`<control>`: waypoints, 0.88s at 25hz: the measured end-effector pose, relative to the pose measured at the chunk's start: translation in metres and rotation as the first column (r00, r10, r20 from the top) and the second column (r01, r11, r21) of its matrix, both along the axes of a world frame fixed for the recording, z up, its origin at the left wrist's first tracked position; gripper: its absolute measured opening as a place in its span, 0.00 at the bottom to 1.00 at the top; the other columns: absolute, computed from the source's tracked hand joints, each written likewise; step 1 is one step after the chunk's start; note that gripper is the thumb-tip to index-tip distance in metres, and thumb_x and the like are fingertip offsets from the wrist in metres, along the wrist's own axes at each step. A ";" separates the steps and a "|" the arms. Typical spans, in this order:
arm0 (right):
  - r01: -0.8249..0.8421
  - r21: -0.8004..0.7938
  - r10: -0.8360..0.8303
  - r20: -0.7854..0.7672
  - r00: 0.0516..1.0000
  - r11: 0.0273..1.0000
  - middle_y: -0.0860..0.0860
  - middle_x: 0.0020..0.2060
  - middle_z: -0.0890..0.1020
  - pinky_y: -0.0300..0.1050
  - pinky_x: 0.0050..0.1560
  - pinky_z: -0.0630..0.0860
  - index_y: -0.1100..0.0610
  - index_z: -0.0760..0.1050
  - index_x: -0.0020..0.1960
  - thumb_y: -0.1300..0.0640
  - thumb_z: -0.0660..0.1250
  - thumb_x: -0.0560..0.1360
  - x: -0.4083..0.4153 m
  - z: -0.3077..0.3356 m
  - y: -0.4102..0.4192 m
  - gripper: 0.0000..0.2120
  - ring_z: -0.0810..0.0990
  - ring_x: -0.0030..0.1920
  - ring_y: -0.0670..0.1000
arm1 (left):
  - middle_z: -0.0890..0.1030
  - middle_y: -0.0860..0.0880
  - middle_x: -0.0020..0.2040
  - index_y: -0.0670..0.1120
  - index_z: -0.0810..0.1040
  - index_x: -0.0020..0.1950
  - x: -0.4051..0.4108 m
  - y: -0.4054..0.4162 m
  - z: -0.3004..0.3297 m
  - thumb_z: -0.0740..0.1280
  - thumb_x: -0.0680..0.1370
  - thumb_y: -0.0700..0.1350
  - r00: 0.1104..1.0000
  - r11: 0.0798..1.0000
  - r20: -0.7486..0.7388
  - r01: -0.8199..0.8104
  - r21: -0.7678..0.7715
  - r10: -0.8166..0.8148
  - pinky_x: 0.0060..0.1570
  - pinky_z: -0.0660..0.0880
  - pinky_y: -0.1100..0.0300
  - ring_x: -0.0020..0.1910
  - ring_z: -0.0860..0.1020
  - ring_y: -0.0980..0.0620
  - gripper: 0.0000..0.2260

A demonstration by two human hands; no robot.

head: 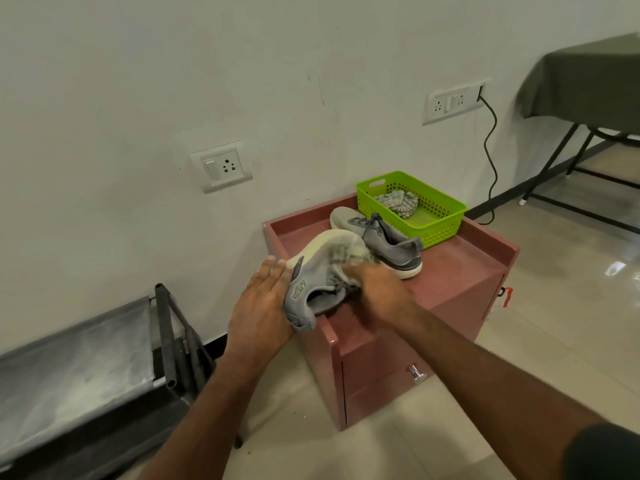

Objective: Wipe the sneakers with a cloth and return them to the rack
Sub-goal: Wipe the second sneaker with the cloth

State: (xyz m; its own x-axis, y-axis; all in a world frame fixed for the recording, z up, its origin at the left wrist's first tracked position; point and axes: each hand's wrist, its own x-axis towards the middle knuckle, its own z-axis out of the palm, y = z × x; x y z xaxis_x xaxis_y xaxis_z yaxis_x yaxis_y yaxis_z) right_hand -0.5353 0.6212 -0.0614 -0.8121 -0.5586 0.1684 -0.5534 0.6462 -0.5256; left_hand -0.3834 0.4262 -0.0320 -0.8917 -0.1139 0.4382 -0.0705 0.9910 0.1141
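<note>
Steadying a grey sneaker (322, 271) tilted at the maroon cabinet's (460, 271) corner, the left hand (259, 306) presses flat-fingered against its side; the blurred right hand (377, 285) grips a cloth (349, 254) over the laces; its mate (377, 237) waits beside a green basket (433, 226).

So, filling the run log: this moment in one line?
left hand steadies sneaker | right hand wipes with cloth | second sneaker waits

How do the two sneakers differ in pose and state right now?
The near sneaker is tipped on its side, sole toward the wall, held by the left hand while the right hand rubs a cloth on it. The far sneaker stands upright, untouched, beside the green basket. Both are grey with pale soles.
</note>
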 end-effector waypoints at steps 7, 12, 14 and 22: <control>-0.267 -0.436 0.198 -0.198 0.960 0.859 0.49 0.68 0.77 0.44 0.74 0.65 0.55 0.75 0.69 0.69 0.62 0.74 0.031 0.029 -0.006 0.26 0.72 0.70 0.46 | 0.73 0.40 0.72 0.39 0.71 0.74 -0.005 -0.003 -0.005 0.82 0.63 0.54 1.000 1.000 -0.016 0.011 -0.008 -0.012 0.73 0.61 0.52 0.75 0.69 0.42 0.44; -0.030 -0.008 0.030 0.038 0.999 1.000 0.52 0.62 0.82 0.45 0.63 0.74 0.43 0.78 0.64 0.62 0.66 0.73 -0.009 0.006 0.015 0.23 0.79 0.63 0.54 | 0.72 0.43 0.74 0.42 0.68 0.76 -0.003 -0.004 -0.003 0.80 0.68 0.54 1.000 0.999 -0.001 0.021 0.050 -0.021 0.72 0.70 0.49 0.74 0.69 0.46 0.41; 0.101 -0.093 -0.103 -0.022 0.994 0.991 0.54 0.60 0.83 0.39 0.57 0.72 0.51 0.79 0.64 0.70 0.63 0.71 -0.021 0.010 0.038 0.26 0.80 0.61 0.55 | 0.73 0.45 0.73 0.44 0.69 0.75 -0.006 -0.010 -0.003 0.79 0.68 0.53 1.000 0.994 0.001 0.027 0.105 -0.028 0.70 0.72 0.49 0.73 0.70 0.47 0.40; 0.056 -0.495 -0.132 -0.121 0.984 0.867 0.51 0.64 0.80 0.34 0.69 0.67 0.59 0.75 0.69 0.76 0.61 0.70 0.006 0.035 0.018 0.29 0.75 0.66 0.44 | 0.86 0.55 0.36 0.52 0.87 0.45 0.004 -0.010 0.024 0.80 0.66 0.57 0.993 0.634 0.095 -0.118 0.764 0.071 0.34 0.75 0.71 0.36 0.84 0.62 0.12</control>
